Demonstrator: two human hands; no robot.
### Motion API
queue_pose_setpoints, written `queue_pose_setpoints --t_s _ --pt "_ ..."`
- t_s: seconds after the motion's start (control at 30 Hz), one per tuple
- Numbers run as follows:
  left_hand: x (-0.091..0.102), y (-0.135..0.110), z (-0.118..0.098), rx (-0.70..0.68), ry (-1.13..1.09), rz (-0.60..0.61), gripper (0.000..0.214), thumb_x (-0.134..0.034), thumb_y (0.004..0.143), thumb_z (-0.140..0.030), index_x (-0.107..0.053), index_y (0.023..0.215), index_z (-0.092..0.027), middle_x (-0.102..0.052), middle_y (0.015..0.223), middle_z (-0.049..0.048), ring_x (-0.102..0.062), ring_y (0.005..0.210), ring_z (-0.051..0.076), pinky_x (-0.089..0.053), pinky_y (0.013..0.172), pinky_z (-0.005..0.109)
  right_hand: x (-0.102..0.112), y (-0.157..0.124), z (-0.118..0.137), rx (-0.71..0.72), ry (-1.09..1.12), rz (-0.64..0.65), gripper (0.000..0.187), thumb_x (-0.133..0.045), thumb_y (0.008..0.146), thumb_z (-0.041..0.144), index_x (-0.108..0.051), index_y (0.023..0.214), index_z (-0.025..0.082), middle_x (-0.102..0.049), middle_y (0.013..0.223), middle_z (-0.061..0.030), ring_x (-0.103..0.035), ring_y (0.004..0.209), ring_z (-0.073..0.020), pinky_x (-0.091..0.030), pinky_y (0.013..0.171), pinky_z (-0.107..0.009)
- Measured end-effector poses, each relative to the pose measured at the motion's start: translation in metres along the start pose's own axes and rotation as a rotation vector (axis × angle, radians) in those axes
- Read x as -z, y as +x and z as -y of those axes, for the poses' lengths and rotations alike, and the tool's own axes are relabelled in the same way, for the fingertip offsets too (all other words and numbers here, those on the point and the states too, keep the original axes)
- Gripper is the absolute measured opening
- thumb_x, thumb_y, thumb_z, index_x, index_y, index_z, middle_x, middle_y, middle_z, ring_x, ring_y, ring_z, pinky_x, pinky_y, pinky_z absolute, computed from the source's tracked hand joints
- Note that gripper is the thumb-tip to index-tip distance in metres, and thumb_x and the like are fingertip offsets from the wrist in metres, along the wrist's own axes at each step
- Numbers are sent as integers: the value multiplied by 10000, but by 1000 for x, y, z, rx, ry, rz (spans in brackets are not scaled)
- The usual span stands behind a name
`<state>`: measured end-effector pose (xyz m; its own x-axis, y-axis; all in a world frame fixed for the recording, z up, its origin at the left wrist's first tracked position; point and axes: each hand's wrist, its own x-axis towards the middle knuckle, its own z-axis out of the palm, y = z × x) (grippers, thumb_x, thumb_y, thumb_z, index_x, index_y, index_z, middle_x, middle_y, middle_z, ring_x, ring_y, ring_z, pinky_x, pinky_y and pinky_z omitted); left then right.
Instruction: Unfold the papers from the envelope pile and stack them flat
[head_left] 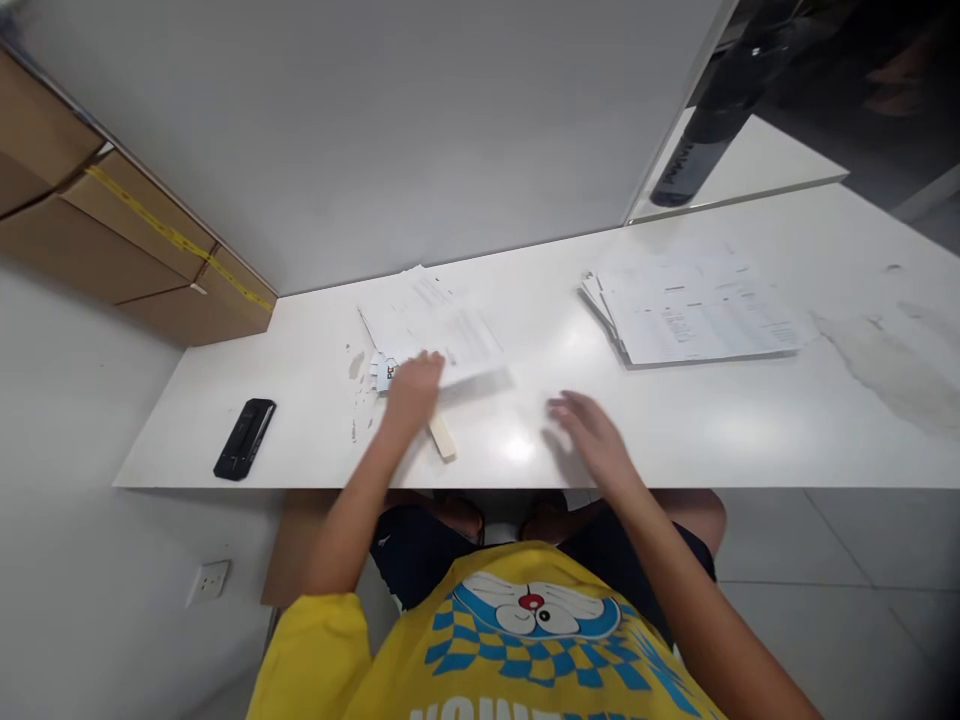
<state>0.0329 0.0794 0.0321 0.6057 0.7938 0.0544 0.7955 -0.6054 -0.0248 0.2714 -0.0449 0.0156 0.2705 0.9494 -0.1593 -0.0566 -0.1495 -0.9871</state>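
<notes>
My left hand is over the lower left part of some loose printed papers. Its fingers are curled and look pinched on a sheet's near edge, which lifts slightly and casts a shadow. Small printed cards stick out just left of that hand. A pale, flat, wood-coloured strip lies beside my left wrist, its far end hidden. My right hand hovers over the white table, blurred by motion, its fingers stretched and apart. Nothing shows in it.
A stack of printed sheets lies to the right. At the left is a black handheld object, near cardboard boxes with yellow tape. A dark bottle stands beyond the back partition. Smudges mark the tabletop's right end.
</notes>
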Motion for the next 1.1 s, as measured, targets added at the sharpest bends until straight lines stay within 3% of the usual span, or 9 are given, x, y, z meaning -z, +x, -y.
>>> queue_pose_setpoints --t_s 0.1,0.17,0.27,0.4,0.57,0.73,0.87,1.0,1.1 --pt "-5 -25 -55 -234 -62 -63 437 -455 909 -124 -529 1333 -192 -567 1399 124 -449 1379 251 -352 1136 482 -31 -7 -4 -110 264 46 488 -612 823 544 -613 1214 251 -671 1190 -100 -594 1183 -286 -508 993 -457" --pt "0 -27 -62 -300 -143 -86 452 -433 934 -176 -498 1370 -276 -562 1413 52 -393 1418 221 -351 1146 479 -32 -6 -14 -126 369 -8 536 -671 794 460 -579 1282 260 -663 1228 -74 -585 1212 -270 -488 1039 -438" --pt "16 -2 -21 -140 -229 -115 468 -427 952 -295 -440 1414 -365 -552 1420 -3 -358 1438 215 -380 1130 497 -8 0 -31 -142 365 -39 615 -713 759 371 -543 1340 269 -654 1257 -59 -589 1216 -265 -486 1051 -428" --pt "30 42 48 194 -168 -26 528 -475 931 -298 -420 1435 -148 -472 1487 113 -349 1438 272 -343 1148 455 35 -7 -35 -254 222 3 591 -724 750 338 -576 1314 246 -663 1242 -90 -632 1141 -304 -548 962 -453" --pt "33 47 51 197 -15 39 411 -338 958 -157 -536 1308 -72 -570 1374 182 -494 1338 259 -390 1097 417 63 -33 -26 -373 77 -15 573 -750 705 319 -620 1256 232 -673 1223 -98 -632 1130 -342 -549 939 -490" --pt "27 21 9 73 -70 -100 409 -356 966 -205 -541 1326 -147 -568 1388 151 -431 1386 297 -393 1080 507 68 -45 -19 -332 112 21 567 -747 723 363 -628 1262 237 -703 1154 -101 -656 1084 -347 -574 895 -496" --pt "7 -7 -55 -97 -196 -215 432 -412 936 -195 -539 1349 -208 -558 1408 114 -397 1409 306 -389 1081 552 58 -45 -10 -270 158 47 552 -720 771 451 -613 1284 276 -681 1211 -75 -637 1131 -320 -573 913 -462" --pt "-10 -43 -137 -316 -273 -163 441 -471 920 -212 -543 1355 -219 -572 1393 120 -462 1366 297 -434 1059 522 50 -42 -12 -247 220 84 591 -724 768 497 -597 1302 278 -660 1255 -62 -596 1203 -289 -497 1029 -450" --pt "-8 -58 -175 -456 -297 -105 454 -487 943 -344 -525 1376 -213 -572 1395 115 -460 1368 290 -461 1040 465 54 -41 -24 -191 217 78 604 -746 749 480 -601 1295 268 -681 1216 -52 -574 1233 -266 -415 1108 -442"
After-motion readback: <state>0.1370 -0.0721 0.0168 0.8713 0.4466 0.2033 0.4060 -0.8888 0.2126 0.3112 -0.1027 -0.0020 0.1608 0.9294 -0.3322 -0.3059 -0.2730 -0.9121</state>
